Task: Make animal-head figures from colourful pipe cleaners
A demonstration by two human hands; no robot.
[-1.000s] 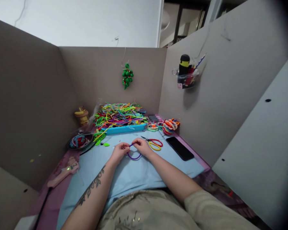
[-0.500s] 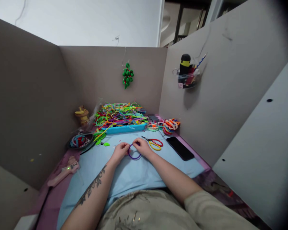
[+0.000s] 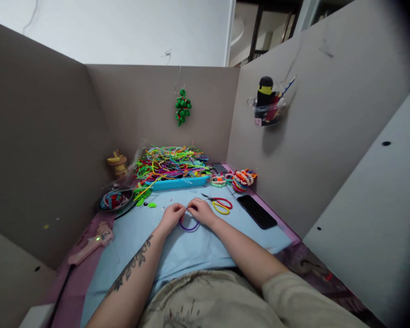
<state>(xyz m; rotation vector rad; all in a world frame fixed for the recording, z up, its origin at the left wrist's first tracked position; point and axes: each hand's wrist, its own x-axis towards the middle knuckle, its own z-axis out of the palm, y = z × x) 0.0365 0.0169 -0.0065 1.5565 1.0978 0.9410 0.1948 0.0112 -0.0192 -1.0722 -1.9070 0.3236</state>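
Bringing left hand [image 3: 172,217] and right hand [image 3: 201,211] slightly closer together than half a second ago, pinching a thin purple cord-like loop [image 3: 189,230] at its top with closed fingertips [image 3: 192,205], so probably working at one spot; hanging it above or against a light-blue cloth [image 3: 194,250], left of red-and-yellow-handled scissors [image 3: 222,198] and a flat black phone [image 3: 257,212], before a blue plastic tray [image 3: 177,183] of multicoloured strands [image 3: 172,160], inside grey board partitions [image 3: 140,100]

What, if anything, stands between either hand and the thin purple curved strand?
Nothing visible: the left hand and right hand both pinch the thin purple curved strand, partly hiding it. The metal-bladed scissors with red and yellow loop handles lie beside the right hand, clear of the strand.
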